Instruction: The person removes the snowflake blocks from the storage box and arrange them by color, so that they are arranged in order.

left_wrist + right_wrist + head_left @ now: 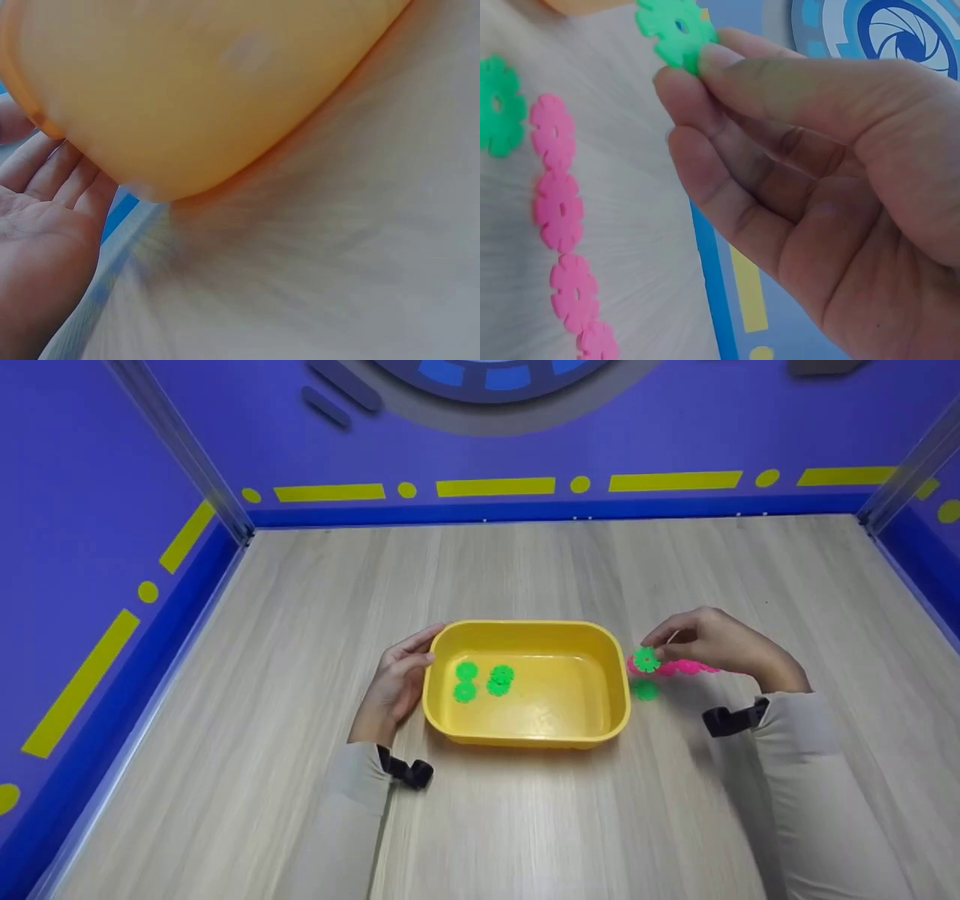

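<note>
My left hand [394, 682] holds the left side of a yellow plastic basin [529, 733], thumb at the rim and fingers along the outer wall. Inside the basin, toward its left, lie several green snowflake discs [466, 692]. Just right of the basin, my right hand [712, 643] pinches one green snowflake disc [664, 34] between thumb and fingertips, above the table. Below this hand, a row of pink snowflake discs [559, 225] lies joined end to end on the table. A loose green disc [645, 691] rests close to the basin's right side.
The wood-grain table [510, 825] extends around the basin on every side. Blue-purple panels [487, 457] with yellow markings stand along its back, left and right edges. A black wrist strap [405, 771] is on each sleeve.
</note>
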`<state>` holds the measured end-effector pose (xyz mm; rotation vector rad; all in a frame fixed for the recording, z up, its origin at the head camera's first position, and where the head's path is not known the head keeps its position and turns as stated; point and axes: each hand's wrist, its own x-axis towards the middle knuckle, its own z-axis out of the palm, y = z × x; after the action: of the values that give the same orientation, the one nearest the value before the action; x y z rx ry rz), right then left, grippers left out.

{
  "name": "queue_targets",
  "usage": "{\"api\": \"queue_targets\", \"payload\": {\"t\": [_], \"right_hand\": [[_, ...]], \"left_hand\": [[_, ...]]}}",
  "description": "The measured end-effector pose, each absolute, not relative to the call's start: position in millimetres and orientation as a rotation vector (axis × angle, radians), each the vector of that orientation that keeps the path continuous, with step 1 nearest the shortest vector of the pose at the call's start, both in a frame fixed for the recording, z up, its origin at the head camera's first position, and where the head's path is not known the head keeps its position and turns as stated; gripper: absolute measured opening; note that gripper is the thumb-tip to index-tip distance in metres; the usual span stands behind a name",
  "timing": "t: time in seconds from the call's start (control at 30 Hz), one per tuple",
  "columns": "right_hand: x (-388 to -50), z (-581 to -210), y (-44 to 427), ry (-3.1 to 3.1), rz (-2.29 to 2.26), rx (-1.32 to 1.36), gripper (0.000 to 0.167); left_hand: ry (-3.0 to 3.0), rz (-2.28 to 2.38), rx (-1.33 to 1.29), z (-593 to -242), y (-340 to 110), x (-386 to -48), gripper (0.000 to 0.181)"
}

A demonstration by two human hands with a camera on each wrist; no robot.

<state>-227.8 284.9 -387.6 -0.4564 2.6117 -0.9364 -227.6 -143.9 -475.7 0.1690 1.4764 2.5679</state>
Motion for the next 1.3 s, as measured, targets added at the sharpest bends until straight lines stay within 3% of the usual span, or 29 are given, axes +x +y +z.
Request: {"api": "queue_targets", "payload": {"t": [1.3], "right_hand": [[-221,-422,316,2.581,-0.845,-0.335,0.022]], "left_hand": [[1.472,2.573,0.156,-476,-143,-228,0.052]]}}
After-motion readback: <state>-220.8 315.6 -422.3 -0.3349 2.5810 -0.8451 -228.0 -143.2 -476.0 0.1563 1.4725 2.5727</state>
